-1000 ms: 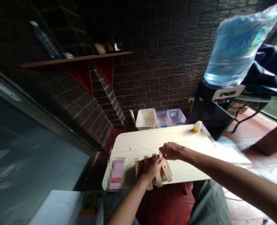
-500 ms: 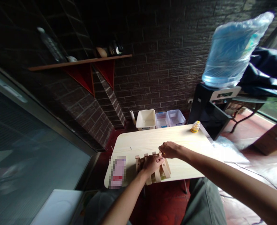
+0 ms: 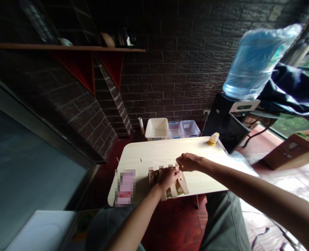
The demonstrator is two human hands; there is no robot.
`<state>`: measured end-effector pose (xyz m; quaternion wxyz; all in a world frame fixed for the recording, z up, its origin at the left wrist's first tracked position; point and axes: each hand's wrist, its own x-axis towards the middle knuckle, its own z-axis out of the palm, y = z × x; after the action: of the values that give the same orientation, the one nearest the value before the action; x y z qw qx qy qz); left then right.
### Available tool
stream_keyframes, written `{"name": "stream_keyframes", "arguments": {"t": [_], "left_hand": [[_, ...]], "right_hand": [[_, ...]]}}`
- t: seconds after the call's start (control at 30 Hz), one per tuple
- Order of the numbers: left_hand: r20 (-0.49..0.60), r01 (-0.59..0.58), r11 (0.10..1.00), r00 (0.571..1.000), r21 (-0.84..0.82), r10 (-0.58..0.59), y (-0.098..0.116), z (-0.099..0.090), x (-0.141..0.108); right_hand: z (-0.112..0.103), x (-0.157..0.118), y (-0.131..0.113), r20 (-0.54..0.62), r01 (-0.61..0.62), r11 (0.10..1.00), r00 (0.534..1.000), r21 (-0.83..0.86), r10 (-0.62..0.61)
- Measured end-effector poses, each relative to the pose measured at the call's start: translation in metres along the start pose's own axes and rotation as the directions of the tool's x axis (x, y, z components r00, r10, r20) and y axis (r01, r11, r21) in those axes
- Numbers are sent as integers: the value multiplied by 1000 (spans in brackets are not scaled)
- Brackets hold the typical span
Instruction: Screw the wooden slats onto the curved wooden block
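Note:
A small slatted wooden rack lies near the front edge of the pale wooden table. Over its slats rests my left hand, its fingers closed at the far end of a slat on the right side. My right hand is curled into a fist just beyond, close to the left fingertips. A bit of yellow shows under the right fist, part of a small yellow tool mostly hidden by the fingers. The right-hand slat sits at a slant to the others, with a dark hole or screw in it.
A yellow-based clear bottle stands at the table's far right corner. A small dark pin-like piece lies left of centre. A blurred pink item is at the left. Behind the table are plastic bins and a water dispenser.
The view has tilted and shifted, so the table appears slightly further left and higher. Both hands keep almost the same place at the rack.

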<state>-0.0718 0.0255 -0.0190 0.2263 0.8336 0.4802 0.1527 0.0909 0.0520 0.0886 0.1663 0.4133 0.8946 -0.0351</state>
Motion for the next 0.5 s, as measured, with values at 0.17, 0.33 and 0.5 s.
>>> {"name": "stream_keyframes", "arguments": {"t": [0.17, 0.33, 0.5], "left_hand": [[-14, -7, 1000, 1000, 0, 7, 2, -3, -5], [-38, -51, 998, 998, 31, 53, 4, -5, -8], [-53, -56, 997, 997, 53, 59, 4, -7, -8]], "right_hand": [[0, -5, -9, -18, -31, 999, 999, 15, 31], [-1, -8, -11, -19, -12, 1000, 1000, 13, 12], [2, -5, -3, -54, -17, 999, 998, 31, 19]]}}
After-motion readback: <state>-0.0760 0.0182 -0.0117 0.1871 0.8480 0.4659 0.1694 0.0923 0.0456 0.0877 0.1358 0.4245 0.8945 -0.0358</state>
